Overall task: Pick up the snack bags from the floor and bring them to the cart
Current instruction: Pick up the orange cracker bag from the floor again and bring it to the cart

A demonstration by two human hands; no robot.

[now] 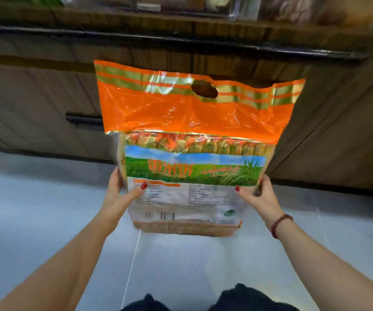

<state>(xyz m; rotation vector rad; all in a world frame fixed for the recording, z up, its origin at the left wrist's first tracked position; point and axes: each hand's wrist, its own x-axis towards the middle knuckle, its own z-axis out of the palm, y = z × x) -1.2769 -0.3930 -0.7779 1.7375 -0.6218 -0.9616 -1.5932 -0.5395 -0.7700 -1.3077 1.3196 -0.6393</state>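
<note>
Head view: a snack bag (192, 153) is held upright above the floor (46, 209), clamped at its lower sides by the left hand (119, 194) and right hand (261, 196), thumbs on the front. Slippage is judged possible, the film being glossy. No cart is seen.
</note>
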